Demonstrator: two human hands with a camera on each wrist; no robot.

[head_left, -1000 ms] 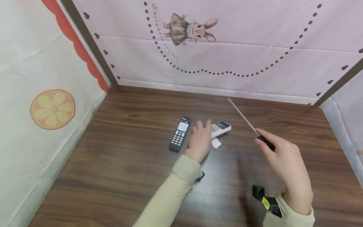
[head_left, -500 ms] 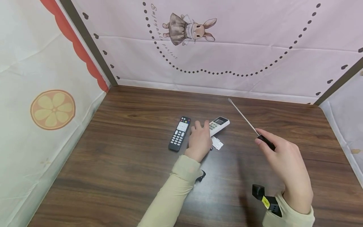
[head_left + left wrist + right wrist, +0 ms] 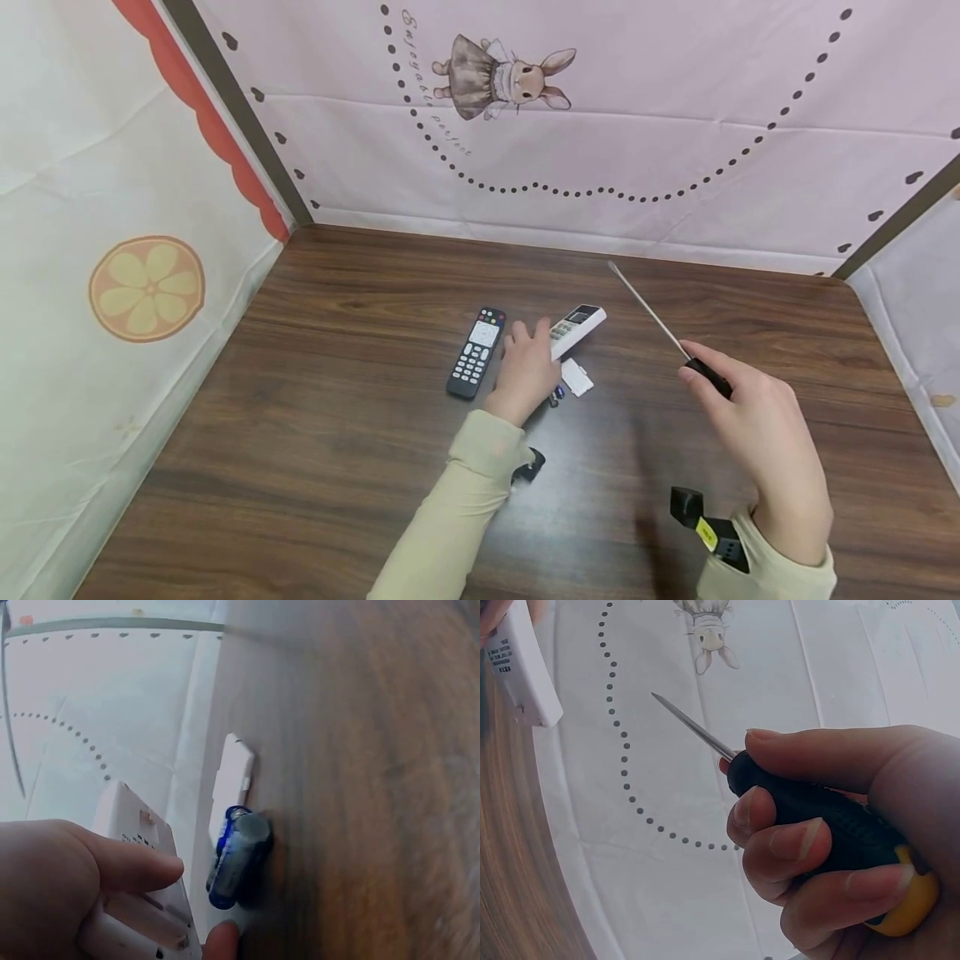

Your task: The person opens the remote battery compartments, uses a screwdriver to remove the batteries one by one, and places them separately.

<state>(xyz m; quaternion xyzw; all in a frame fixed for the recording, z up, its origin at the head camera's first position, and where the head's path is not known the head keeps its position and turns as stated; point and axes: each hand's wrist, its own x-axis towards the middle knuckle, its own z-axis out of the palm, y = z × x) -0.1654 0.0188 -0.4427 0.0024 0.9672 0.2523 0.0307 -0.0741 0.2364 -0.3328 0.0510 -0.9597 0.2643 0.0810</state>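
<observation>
My left hand [image 3: 525,371] grips a white remote control [image 3: 581,327], tilted up from the dark wooden table. In the left wrist view, its back shows an uncovered battery compartment, with the thumb across it. Just beside that hand lie blue-and-grey batteries [image 3: 241,855] and a white battery cover [image 3: 577,377]. My right hand [image 3: 768,425] holds a screwdriver [image 3: 649,310] by its dark handle, the shaft pointing up and away to the left. The right wrist view shows a yellow end on this handle [image 3: 911,904], fingers curled round it.
A black remote control [image 3: 477,354] with white buttons lies left of my left hand. Printed cloth walls stand behind the table [image 3: 322,483] and at both sides. Wrist cameras are strapped at my sleeves, the right one [image 3: 705,529] plainly visible.
The far end of the white remote control has risen and turned slightly away. The batteries have come into view beside my left hand. My right hand and the screwdriver have barely moved.
</observation>
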